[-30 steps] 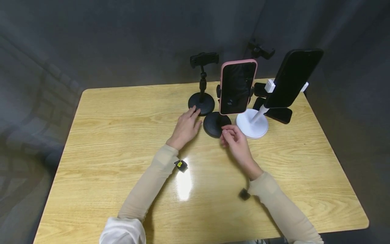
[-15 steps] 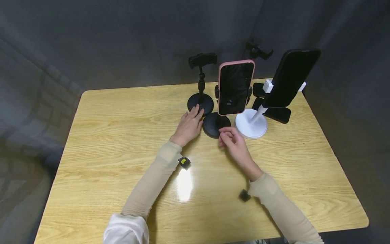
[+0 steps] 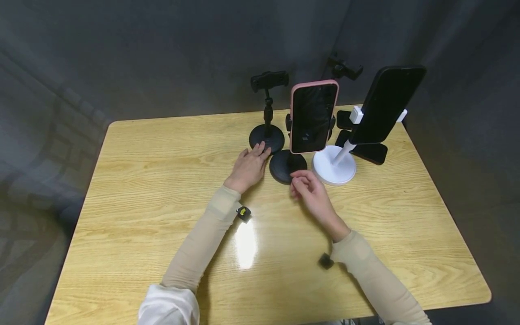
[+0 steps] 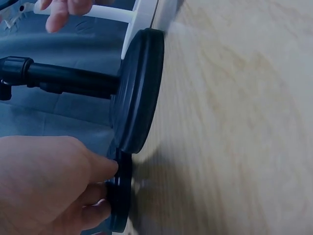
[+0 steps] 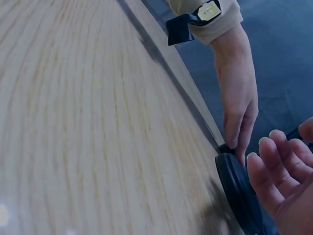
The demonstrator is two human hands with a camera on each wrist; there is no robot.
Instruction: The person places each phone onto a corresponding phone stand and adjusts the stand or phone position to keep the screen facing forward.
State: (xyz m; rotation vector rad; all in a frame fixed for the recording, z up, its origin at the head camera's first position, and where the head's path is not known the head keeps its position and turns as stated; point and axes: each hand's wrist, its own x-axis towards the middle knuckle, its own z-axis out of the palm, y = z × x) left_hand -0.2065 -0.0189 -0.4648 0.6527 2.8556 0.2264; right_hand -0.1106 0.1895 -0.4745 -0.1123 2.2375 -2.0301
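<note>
Dark curtain [image 3: 183,58] behind wood-grain table [image 3: 162,176]; at its back right, a white stand [image 3: 332,170] with black phone [image 3: 387,106], a front black stand [image 3: 283,166] with pink-cased phone [image 3: 313,119], and a leftmost black stand [image 3: 268,113]. Left hand [image 3: 248,168]: fingers slightly spread, resting on the leftmost black stand's base [image 3: 257,133]. Right hand [image 3: 312,192]: fingers loosely bent, beside the front black stand, contact unclear.

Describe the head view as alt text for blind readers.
A person's left hand touches a black base on a wooden table; the right hand is beside another black base, below a pink-edged phone. A white stand holds a second phone.
</note>
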